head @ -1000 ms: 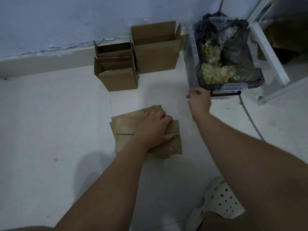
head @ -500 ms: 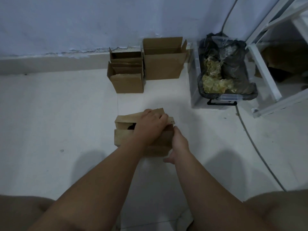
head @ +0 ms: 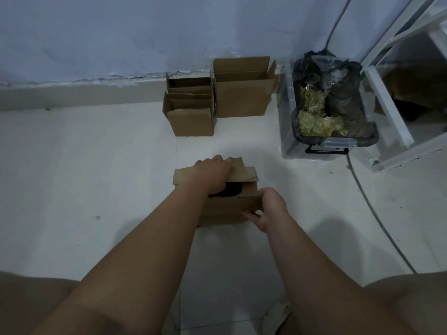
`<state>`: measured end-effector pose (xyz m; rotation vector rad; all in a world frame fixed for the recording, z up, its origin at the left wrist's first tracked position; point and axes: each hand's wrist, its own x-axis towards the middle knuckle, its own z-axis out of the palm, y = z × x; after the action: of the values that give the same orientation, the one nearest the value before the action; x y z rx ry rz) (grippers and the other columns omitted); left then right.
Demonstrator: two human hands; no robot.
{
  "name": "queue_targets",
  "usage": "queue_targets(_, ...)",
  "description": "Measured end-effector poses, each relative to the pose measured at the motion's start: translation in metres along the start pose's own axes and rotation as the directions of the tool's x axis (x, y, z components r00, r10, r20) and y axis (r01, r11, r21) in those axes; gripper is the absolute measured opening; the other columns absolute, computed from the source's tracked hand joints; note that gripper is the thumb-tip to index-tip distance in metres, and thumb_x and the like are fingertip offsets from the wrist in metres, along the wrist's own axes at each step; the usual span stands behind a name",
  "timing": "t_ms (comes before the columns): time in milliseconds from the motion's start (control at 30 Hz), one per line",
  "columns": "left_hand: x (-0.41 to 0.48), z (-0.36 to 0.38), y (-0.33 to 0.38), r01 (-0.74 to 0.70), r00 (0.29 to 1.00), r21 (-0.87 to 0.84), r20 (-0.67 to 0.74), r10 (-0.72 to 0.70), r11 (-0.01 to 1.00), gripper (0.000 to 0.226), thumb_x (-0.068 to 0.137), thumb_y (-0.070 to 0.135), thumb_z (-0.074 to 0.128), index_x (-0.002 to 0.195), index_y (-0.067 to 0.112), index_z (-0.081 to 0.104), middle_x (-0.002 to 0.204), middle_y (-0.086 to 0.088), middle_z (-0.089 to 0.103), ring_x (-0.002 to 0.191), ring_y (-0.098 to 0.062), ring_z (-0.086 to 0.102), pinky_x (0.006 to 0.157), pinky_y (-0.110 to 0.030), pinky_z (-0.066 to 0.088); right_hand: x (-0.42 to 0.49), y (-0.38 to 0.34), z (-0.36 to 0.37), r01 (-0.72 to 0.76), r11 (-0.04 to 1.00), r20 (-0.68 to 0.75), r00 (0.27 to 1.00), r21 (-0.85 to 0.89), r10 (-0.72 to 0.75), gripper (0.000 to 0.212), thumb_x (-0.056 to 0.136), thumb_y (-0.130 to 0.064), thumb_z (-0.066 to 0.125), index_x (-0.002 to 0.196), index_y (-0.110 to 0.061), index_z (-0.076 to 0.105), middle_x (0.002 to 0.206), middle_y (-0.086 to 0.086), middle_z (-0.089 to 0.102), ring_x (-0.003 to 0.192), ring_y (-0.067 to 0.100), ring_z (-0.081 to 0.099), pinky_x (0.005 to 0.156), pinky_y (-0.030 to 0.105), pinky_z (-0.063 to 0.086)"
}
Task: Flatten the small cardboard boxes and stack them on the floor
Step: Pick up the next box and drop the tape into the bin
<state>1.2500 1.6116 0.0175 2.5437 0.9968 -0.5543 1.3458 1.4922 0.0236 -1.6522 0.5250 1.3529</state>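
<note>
Right hand (head: 269, 209) now on cardboard (head: 225, 211) edge

It's dim here, everything tinted a flat grey-blue, with no glare and no clear light source. Faint, blurry-edged shadows lie on the floor (head: 84, 189) at centre, under the box (head: 227, 211) and beside my arms. Detail looks muddy throughout. The wide lens bows the wall (head: 121, 32) skirting and tilts the rack (head: 387, 105) at the right edge.
</note>
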Motion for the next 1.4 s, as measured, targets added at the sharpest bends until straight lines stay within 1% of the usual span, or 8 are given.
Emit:
queue_targets(167, -0.002, -0.021, -0.013, 0.04, 0.999, -0.094, 0.005, -0.04, 0.995, 0.027, 0.094, 0.013, 0.043, 0.117, 0.014, 0.057, 0.108, -0.01, 0.06, 0.09, -0.023, 0.055, 0.073, -0.029, 0.042, -0.006, -0.017, 0.001, 0.078, 0.914, 0.046, 0.997, -0.398, -0.065, 0.012, 0.088, -0.004, 0.045, 0.088, -0.005, 0.057, 0.076, 0.009, 0.054, 0.068, 0.024, 0.054, 0.052, 0.029, 0.05)
queue_targets(367, -0.001, -0.056, -0.009, 0.01, 0.993, -0.195, -0.115, -0.033, 0.981, 0.024, 0.092, 0.015, 0.052, 0.115, 0.018, 0.061, 0.084, 0.004, 0.053, 0.079, -0.013, 0.048, 0.067, -0.024, 0.035, -0.016, -0.06, 0.015, 0.369, 0.267, 0.28, 0.905, -0.89, -0.321, 0.027, 0.083, -0.022, 0.067, 0.102, -0.003, 0.063, 0.097, 0.015, 0.065, 0.084, 0.027, 0.062, 0.064, 0.029, 0.047)
queue_targets(467, -0.003, -0.073, -0.002, -0.045, 0.982, -0.196, -0.191, 0.007, 0.98, 0.023, 0.091, 0.013, 0.054, 0.112, 0.019, 0.061, 0.073, 0.01, 0.044, 0.072, -0.01, 0.045, 0.055, -0.019, 0.029, -0.017, -0.069, 0.018, 0.376, 0.11, 0.303, 0.861, -0.92, -0.408, 0.048, 0.076, -0.031, 0.073, 0.115, -0.011, 0.054, 0.099, 0.008, 0.06, 0.086, 0.024, 0.059, 0.069, 0.032, 0.049)
queue_targets(700, -0.013, -0.091, 0.02, -0.072, 0.943, 0.002, -0.325, 0.069, 0.997, 0.016, 0.094, 0.021, 0.052, 0.109, 0.024, 0.057, 0.072, 0.006, 0.044, 0.074, -0.015, 0.049, 0.057, -0.025, 0.034, -0.014, -0.066, 0.009, 0.389, 0.195, 0.182, 0.744, -0.9, -0.643, 0.053, 0.082, -0.029, 0.065, 0.128, -0.016, 0.041, 0.106, 0.009, 0.06, 0.083, 0.024, 0.052, 0.067, 0.032, 0.041)
queue_targets(800, -0.012, -0.077, 0.019, 0.093, 0.801, 0.098, -0.599, -0.016, 0.991, 0.033, 0.085, 0.045, 0.062, 0.111, 0.024, 0.059, 0.098, -0.001, 0.062, 0.105, -0.024, 0.058, 0.103, -0.048, 0.031, -0.014, -0.064, 0.008, 0.42, 0.264, 0.168, 0.75, -0.869, -0.64, 0.061, 0.086, -0.026, 0.061, 0.138, -0.01, 0.032, 0.109, 0.011, 0.059, 0.085, 0.025, 0.052, 0.068, 0.032, 0.04)
queue_targets(1033, -0.009, -0.045, 0.015, 0.371, 0.523, -0.314, -0.707, -0.477, 0.874, 0.094, 0.074, 0.04, 0.076, 0.149, 0.029, 0.02, 0.154, -0.016, 0.022, 0.138, -0.038, 0.027, 0.107, -0.065, 0.014, -0.016, -0.061, 0.009, 0.5, 0.384, 0.163, 0.748, -0.776, -0.644, 0.066, 0.091, -0.013, 0.053, 0.145, -0.004, 0.016, 0.112, 0.015, 0.058, 0.082, 0.022, 0.048, 0.068, 0.03, 0.039)
queue_targets(1200, -0.011, -0.037, 0.012, 0.16, 0.653, -0.557, -0.56, -0.51, 0.815, 0.106, 0.076, 0.007, 0.072, 0.151, 0.03, 0.001, 0.156, -0.019, -0.001, 0.098, -0.025, 0.061, 0.086, -0.034, 0.05, -0.01, -0.05, 0.01, 0.478, 0.448, 0.152, 0.793, -0.756, -0.59, 0.07, 0.093, -0.008, 0.048, 0.148, -0.007, 0.004, 0.085, 0.004, 0.048, 0.066, 0.013, 0.045, 0.05, 0.026, 0.034)
queue_targets(1400, -0.009, -0.046, 0.002, 0.052, 0.825, -0.609, -0.42, -0.378, 0.791, 0.096, 0.078, 0.003, 0.071, 0.149, 0.033, 0.015, 0.157, -0.012, 0.0, 0.13, -0.033, 0.042, 0.099, -0.033, 0.044, -0.004, -0.049, 0.006, 0.459, 0.513, 0.112, 0.813, -0.725, -0.571, 0.068, 0.093, -0.01, 0.047, 0.147, -0.008, 0.005, 0.078, 0.002, 0.046, 0.067, 0.015, 0.047, 0.05, 0.027, 0.034)
